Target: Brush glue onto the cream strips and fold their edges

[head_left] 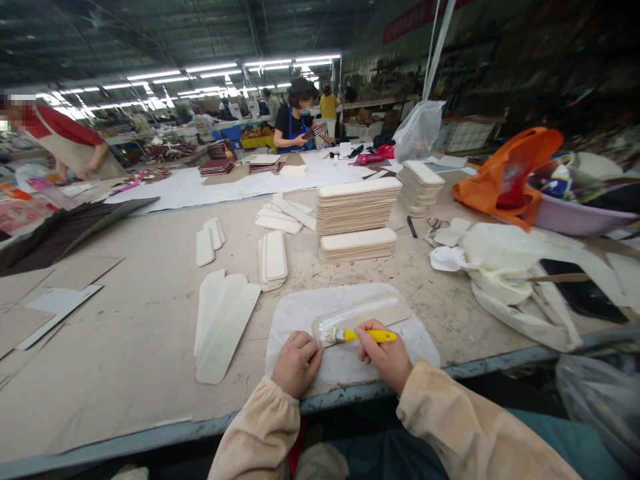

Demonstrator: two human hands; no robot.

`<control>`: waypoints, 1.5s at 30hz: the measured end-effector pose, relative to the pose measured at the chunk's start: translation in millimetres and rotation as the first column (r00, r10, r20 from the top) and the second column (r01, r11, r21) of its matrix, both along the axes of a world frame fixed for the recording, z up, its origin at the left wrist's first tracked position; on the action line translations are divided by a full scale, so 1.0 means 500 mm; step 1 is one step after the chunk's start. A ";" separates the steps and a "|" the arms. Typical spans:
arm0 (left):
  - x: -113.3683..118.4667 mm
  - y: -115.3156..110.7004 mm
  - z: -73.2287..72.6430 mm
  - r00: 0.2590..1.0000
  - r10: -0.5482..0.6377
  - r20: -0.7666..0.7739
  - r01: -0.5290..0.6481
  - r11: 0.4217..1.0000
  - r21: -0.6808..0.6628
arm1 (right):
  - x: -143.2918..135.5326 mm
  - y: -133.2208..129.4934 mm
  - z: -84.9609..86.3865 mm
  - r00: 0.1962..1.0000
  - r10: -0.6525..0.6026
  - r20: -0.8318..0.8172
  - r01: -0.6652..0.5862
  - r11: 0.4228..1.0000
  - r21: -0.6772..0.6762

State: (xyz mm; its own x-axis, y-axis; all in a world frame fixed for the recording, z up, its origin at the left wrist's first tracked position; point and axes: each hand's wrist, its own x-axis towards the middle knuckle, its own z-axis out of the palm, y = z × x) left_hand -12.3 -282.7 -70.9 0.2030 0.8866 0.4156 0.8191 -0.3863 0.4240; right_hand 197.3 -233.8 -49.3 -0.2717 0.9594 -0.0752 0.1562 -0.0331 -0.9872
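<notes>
"First, which surface supports the work?"

"The table (150,360); near my edge of it lies a white sheet (287,310) with rounded corners."

"Where is the panel (367,315), and how does it look?"

"On the sheet, directly before me. It is long, narrow and beige, rounded at the left end; a glossy, whitish band runs along it, and the right end appears matte."

"State the grip."

"My left hand (297,363) is curled at the panel's near left edge; whether it pinches, I cannot tell. My right hand (383,353) is closed on a yellow-handled brush (351,335), bristles at the panel's left end."
</notes>
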 end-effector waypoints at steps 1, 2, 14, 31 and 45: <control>0.000 0.000 0.001 1.000 0.002 0.001 -0.002 1.000 0.000 | 0.007 0.001 0.003 1.000 -0.015 0.018 0.015 1.000 0.004; 0.000 0.001 0.001 1.000 0.003 0.004 -0.003 1.000 0.000 | 0.015 0.003 0.005 0.999 -0.035 0.037 0.035 0.999 0.009; -0.002 0.002 0.003 1.000 -0.010 0.005 0.010 1.000 -0.005 | 0.142 0.067 0.017 0.934 -0.308 0.179 0.298 0.951 0.082; -0.004 0.007 -0.001 0.999 -0.035 0.038 0.034 0.999 0.020 | 0.225 0.090 0.030 0.796 -0.526 0.300 0.430 0.840 0.330; 0.002 0.008 0.009 1.000 -0.008 -0.001 0.008 0.999 0.054 | 0.075 0.035 0.009 0.974 -0.221 0.046 0.216 0.972 0.094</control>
State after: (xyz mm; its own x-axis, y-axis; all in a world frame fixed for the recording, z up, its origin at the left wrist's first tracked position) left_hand -11.2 -278.9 -66.7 0.2102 0.8612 0.4628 0.8163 -0.4151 0.4017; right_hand 235.0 -216.2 -44.5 -0.0528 0.9986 0.0031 0.2100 0.0142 -0.9776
